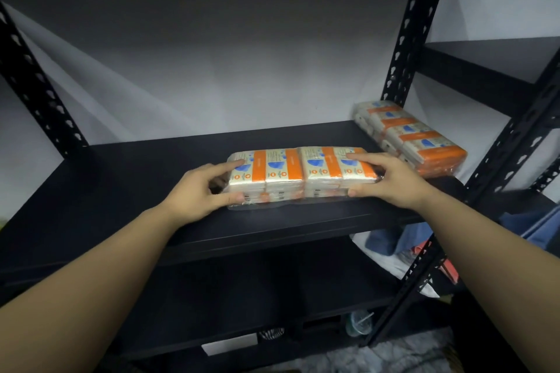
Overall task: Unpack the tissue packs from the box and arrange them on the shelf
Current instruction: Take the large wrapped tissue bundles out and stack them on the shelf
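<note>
A plastic-wrapped bundle of tissue packs (298, 174), white with orange bands and blue marks, lies on the black shelf board (121, 191) near its front edge. My left hand (200, 191) grips the bundle's left end, fingers on top and thumb at the front. My right hand (391, 180) grips its right end the same way. A second bundle of the same tissue packs (415, 136) lies at the back right corner of the shelf, running along the right side. The box is out of view.
Black perforated uprights stand at the back left (36, 94), back right (409, 39) and front right (500, 166). A lower shelf board (242, 297) sits beneath. Blue and red cloth items (403, 245) lie right of the lower level. A plastic cup (359, 324) stands on the floor.
</note>
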